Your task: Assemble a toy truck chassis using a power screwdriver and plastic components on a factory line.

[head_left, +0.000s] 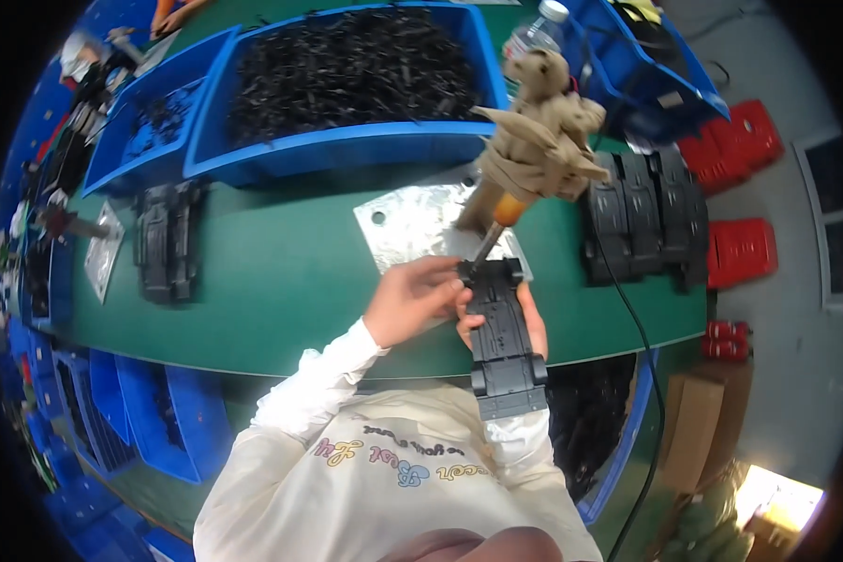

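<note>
My right hand (536, 323) grips a black plastic toy car chassis (504, 342) from beneath, fingers round both long sides. The chassis is tilted, its ribbed face up and its lower end by my right sleeve. At its upper left corner my left hand (415, 302) is closed, thumb and fingers pinched together; whatever is in them is too small or hidden to name. A hot-iron tool (506, 214) with a metal tip and an orange collar, its upper part wrapped in brown cloth or tape, points down at that same corner. Whether the tip touches it is unclear.
A silvery plate (407, 225) lies under the tool on the green table (281, 272). Blue bins of small black parts (351, 75) stand behind. Another chassis (167, 242) sits left, several chassis (642, 215) right. A black cable (648, 365) hangs at right. A bottle (539, 33) stands behind.
</note>
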Motion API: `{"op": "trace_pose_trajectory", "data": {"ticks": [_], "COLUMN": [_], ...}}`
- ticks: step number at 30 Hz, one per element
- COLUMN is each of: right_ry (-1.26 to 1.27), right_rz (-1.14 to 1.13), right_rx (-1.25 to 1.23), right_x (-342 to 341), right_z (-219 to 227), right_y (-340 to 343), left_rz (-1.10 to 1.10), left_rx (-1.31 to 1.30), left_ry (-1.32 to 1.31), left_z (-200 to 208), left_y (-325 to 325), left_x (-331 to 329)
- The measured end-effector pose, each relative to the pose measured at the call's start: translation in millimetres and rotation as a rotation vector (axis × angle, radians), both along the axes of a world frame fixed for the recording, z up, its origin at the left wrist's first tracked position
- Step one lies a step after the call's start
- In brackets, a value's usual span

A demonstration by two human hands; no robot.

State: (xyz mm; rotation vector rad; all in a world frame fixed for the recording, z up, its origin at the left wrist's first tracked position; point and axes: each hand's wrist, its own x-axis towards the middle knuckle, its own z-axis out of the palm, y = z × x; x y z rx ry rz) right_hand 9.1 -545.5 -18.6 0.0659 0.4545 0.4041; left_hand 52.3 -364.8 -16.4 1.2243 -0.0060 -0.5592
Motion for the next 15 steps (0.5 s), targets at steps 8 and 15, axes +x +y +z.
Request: {"op": "trace_pose_trajectory", "data": {"ticks": [8, 15], "right_ry": [0.060, 0.034], "right_rz": [-0.064, -0.058], "right_rx": [0.058, 0.063], "right_x": [-9.3, -15.1], "right_z": [1.2, 13.4], "right_y": [-1.3, 4.0], "left_rz": [-0.023, 0.013], "left_rx": [0.078, 0.117], "left_ry": [-0.039, -0.096], "left_z": [-2.8, -1.6], "left_y": [-6.3, -0.6], "left_x": [-0.5, -2.7]}}
